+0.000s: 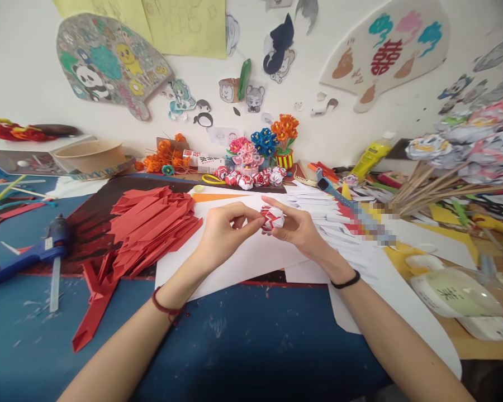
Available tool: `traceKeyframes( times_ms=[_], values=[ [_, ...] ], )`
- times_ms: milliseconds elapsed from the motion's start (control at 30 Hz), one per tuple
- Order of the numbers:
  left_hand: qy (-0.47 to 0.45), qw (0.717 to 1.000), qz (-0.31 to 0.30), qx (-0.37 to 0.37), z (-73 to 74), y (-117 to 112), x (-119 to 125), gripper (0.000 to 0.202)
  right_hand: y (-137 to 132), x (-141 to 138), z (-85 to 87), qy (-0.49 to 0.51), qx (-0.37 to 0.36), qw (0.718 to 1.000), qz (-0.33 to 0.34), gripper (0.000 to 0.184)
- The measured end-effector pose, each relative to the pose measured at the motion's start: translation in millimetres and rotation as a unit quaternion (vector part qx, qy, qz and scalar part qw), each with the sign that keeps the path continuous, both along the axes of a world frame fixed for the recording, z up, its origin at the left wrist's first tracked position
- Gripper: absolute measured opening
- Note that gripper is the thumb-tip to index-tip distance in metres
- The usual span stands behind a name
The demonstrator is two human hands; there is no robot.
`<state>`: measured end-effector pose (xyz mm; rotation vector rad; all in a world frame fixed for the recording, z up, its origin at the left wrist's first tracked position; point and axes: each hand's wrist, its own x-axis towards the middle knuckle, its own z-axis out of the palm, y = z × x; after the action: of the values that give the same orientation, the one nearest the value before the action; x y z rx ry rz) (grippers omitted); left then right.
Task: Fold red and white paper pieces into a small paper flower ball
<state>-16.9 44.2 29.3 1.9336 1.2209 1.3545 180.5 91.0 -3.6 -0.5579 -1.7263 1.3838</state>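
Note:
A small red-and-white folded paper ball (273,219) is held up over white paper in the middle of the view. My right hand (298,228) grips it from the right, with the thumb below and fingers behind. From the left, my left hand (228,230) pinches at the ball's edge with thumb and forefinger. Whether a loose strip end sits in that pinch is too small to tell. A heap of folded red paper strips (151,226) lies left of my left hand. Folded white paper strips (318,209) are spread out beyond my right hand.
A blue glue gun (46,245) lies at the left. Several finished paper balls (246,181) line the back, before beaded flowers (264,142). A plastic bottle (452,290) lies at the right, below paper flowers on sticks (478,145). White sheets (235,268) cover the blue table (251,340).

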Motion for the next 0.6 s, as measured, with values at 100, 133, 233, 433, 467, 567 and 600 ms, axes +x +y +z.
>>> traceKeyframes(
  times_ms=[100, 133, 233, 433, 467, 567, 600],
  values=[
    [-0.002, 1.0, 0.005, 0.0, -0.9, -0.3, -0.3, 0.01, -0.7, -0.4, 0.6, -0.017, 0.017, 1.0, -0.014, 0.068],
    [-0.004, 1.0, 0.008, -0.001, -1.0, -0.4, -0.2, 0.01, -0.7, -0.5, 0.6, -0.02, 0.025, 0.999, -0.018, 0.068],
    [-0.011, 1.0, 0.017, -0.003, -0.8, -1.2, 0.9, 0.009, -0.9, -1.1, 1.1, -0.033, 0.053, 0.997, -0.035, 0.067],
    [-0.019, 0.999, 0.043, -0.007, 0.8, -4.0, 4.2, 0.008, -6.7, -3.7, 7.6, -0.055, 0.064, 0.995, -0.044, 0.064],
    [-0.023, 0.999, 0.049, -0.008, 1.0, -4.1, 4.2, 0.009, -7.6, -4.6, 8.4, -0.047, 0.059, 0.996, -0.039, 0.067],
    [-0.036, 0.998, 0.059, -0.009, 1.0, -3.5, 3.6, 0.012, -7.8, -7.3, 7.9, -0.006, 0.039, 0.999, -0.018, 0.076],
    [-0.039, 0.997, 0.058, -0.009, 0.9, -3.1, 3.1, 0.013, -7.2, -8.0, 6.9, 0.004, 0.035, 0.999, -0.016, 0.074]
  ],
)
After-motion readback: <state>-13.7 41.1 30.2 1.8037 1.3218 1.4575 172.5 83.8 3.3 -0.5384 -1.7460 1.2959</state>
